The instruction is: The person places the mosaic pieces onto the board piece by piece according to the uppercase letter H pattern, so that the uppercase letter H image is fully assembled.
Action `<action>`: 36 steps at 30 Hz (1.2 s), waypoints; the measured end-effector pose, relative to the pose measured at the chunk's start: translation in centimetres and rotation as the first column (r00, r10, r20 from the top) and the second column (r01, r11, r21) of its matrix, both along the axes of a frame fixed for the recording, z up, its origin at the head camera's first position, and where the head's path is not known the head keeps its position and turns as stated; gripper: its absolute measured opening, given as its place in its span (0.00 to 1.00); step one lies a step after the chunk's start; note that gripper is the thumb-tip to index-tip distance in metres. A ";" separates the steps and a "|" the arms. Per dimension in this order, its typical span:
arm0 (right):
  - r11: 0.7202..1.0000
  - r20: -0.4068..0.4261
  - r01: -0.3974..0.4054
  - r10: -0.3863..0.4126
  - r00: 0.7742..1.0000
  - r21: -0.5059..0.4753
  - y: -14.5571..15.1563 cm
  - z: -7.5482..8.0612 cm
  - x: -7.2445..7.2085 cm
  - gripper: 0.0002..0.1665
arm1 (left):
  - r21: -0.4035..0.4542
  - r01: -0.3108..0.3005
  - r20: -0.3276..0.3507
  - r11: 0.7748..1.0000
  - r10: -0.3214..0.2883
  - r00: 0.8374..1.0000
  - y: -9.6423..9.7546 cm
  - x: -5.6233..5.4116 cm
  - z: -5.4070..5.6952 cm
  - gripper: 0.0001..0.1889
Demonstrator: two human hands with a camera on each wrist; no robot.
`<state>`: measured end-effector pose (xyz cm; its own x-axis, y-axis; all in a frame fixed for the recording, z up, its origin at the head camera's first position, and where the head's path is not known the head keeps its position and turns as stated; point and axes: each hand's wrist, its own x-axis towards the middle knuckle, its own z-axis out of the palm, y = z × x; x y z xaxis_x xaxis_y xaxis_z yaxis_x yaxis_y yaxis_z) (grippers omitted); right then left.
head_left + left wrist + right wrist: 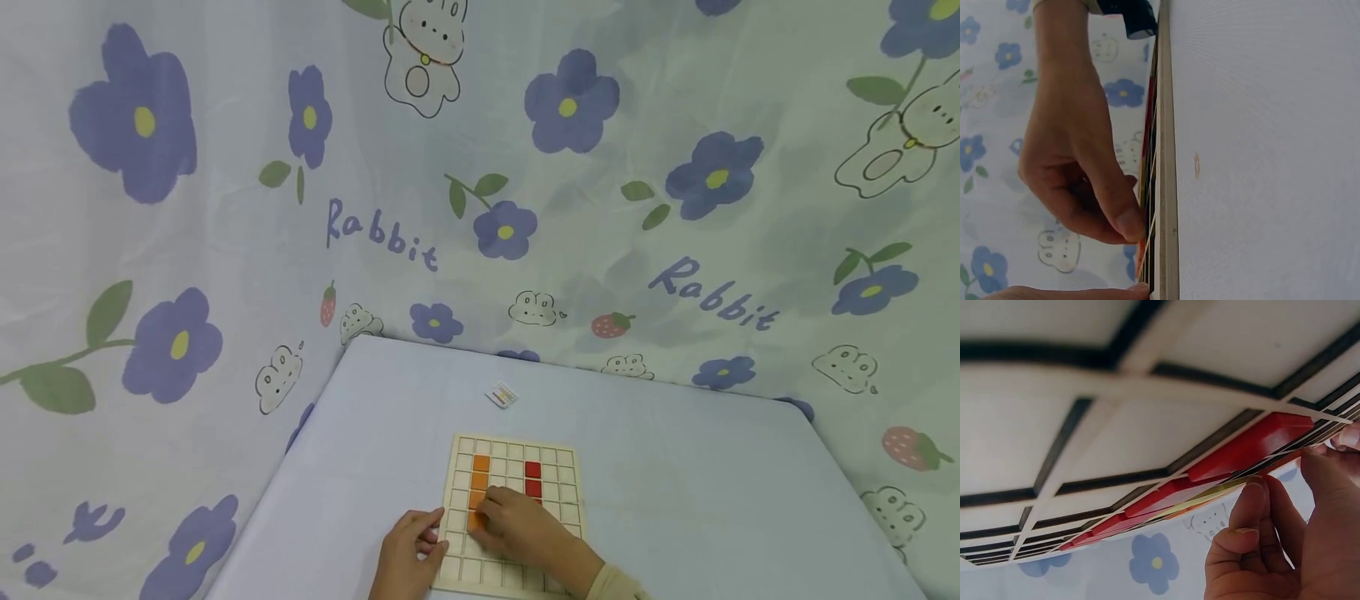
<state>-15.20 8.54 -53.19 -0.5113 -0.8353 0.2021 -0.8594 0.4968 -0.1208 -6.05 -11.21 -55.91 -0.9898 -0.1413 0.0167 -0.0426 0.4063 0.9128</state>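
A pale wooden grid board (457,569) lies on the table. Orange square tiles (480,481) form a column on its left, and red tiles (532,471) form another farther right. My right hand (521,525) reaches over the board, its thumb and fingers pinching an orange tile (1282,461) low in the orange column. A yellow strip (1210,490) shows beyond the red tiles in the right wrist view; my right hand hides that part from above. At the board's left edge, my left hand (408,550) touches the rim with thumb and finger tips.
A small printed card (502,395) lies on the white-covered table (337,467) beyond the board. Behind the table hangs a curtain (600,208) printed with flowers and rabbits, which also runs along the left side.
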 end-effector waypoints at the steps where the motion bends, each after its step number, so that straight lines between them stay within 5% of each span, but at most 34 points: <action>1: 1.000 -0.002 -0.009 0.009 1.000 -0.017 0.0 0.0 0.0 0.12 | -0.002 0.001 0.001 1.000 -0.001 1.000 0.0 0.0 0.0 0.24; 9: 0.997 0.072 -0.028 0.033 0.997 -0.068 1.0 0.4 -0.2 0.09 | -0.008 0.000 -0.005 1.000 0.000 1.000 0.1 0.0 0.1 0.24; 13: 0.992 0.200 0.081 -0.061 0.978 -0.096 3.4 1.2 -0.4 0.09 | -0.012 0.000 -0.007 1.000 0.000 1.000 0.1 0.0 0.1 0.24; 15: 0.978 0.294 0.185 -0.151 0.944 -0.092 5.4 1.4 -0.5 0.09 | -0.014 -0.003 -0.010 1.000 0.003 1.000 0.1 0.0 0.2 0.24; 20: 0.925 0.478 0.379 -0.320 0.818 -0.030 11.6 1.2 0.2 0.09 | -0.027 -0.004 -0.019 1.000 0.003 1.000 0.1 0.0 0.1 0.24; 25: 0.916 0.574 0.399 -0.344 0.743 0.033 16.7 0.2 1.6 0.17 | -0.041 -0.009 -0.002 0.999 0.009 1.000 0.2 -0.2 -0.1 0.24; 29: 0.921 0.634 0.389 -0.314 0.707 0.021 18.1 -0.4 2.3 0.17 | -0.045 -0.013 0.006 0.999 0.013 1.000 0.2 -0.2 -0.2 0.23; 31: 0.925 0.645 0.380 -0.290 0.707 -0.001 18.2 -0.7 2.5 0.15 | -0.040 -0.013 0.009 0.999 0.013 1.000 0.1 -0.2 -0.2 0.23; 33: 0.935 0.633 0.354 -0.253 0.731 -0.035 18.2 -0.9 2.7 0.13 | -0.041 -0.009 0.013 0.999 0.009 1.000 0.1 -0.2 -0.3 0.24; 36: 0.953 0.530 0.287 -0.195 0.825 -0.096 18.2 -1.5 3.0 0.11 | -0.042 -0.006 0.013 0.999 0.007 1.000 0.1 -0.2 -0.4 0.24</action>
